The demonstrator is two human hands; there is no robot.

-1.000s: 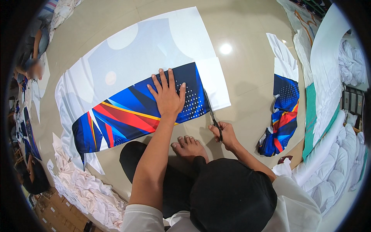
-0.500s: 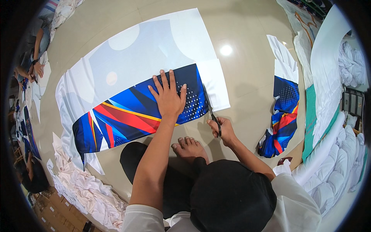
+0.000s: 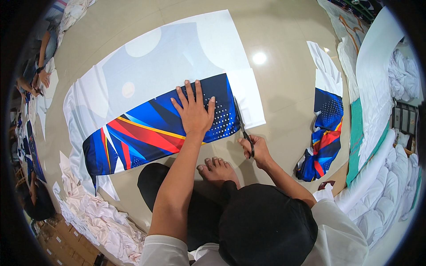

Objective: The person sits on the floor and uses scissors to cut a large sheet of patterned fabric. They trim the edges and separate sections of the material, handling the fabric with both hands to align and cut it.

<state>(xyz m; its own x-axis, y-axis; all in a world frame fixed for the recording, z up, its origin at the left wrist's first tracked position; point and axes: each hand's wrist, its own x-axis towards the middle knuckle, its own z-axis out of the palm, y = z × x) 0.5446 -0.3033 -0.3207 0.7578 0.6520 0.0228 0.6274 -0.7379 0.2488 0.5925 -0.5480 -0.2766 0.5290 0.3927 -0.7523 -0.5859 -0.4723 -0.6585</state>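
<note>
A garment workshop: scissors (image 3: 243,128), printed fabric (image 3: 153,131), heaped cloth (image 3: 95,210), apparently cardboard boxes (image 3: 66,244).

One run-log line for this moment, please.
left grip: flat on patterned fabric; right grip: holding black scissors; scissors: along fabric's right edge

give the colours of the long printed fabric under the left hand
Printed fabric: blue, navy, red, yellow, white; best in head view.

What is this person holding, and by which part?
The right hand holds dark scissors by the handle loops. The left hand grips nothing; it lies spread on the multicoloured printed fabric.
</note>
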